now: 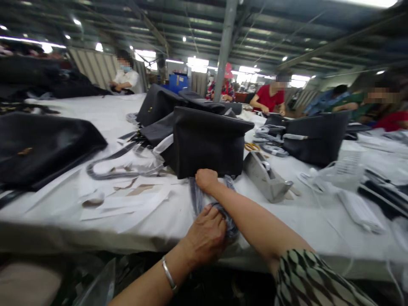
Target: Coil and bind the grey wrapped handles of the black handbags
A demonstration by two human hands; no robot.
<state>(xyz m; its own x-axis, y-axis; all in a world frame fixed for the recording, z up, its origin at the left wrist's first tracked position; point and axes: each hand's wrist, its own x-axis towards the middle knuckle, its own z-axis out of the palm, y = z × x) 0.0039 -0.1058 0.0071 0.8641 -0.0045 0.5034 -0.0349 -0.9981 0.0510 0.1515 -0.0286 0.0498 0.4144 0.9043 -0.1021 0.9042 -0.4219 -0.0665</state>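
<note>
A black handbag (208, 142) stands on the white-covered table in front of me. My right hand (206, 180) is closed at its lower front edge, with the fingertips partly hidden. Below the bag hangs a bag strap (196, 197) wrapped in clear plastic. Nearer the table's front edge, my left hand (208, 231), with a silver bracelet on the wrist, is closed around a bunched part of this wrapped strap. Just right of the bag sits a grey tape dispenser (267, 176).
More black bags (44, 146) lie at the left and behind the middle one. Paper scraps (127, 197) cover the table left of my hands. Yellow-handled scissors (251, 146), coiled straps (270, 140) and a white plastic basket (347, 163) are at the right. Several people work across the table.
</note>
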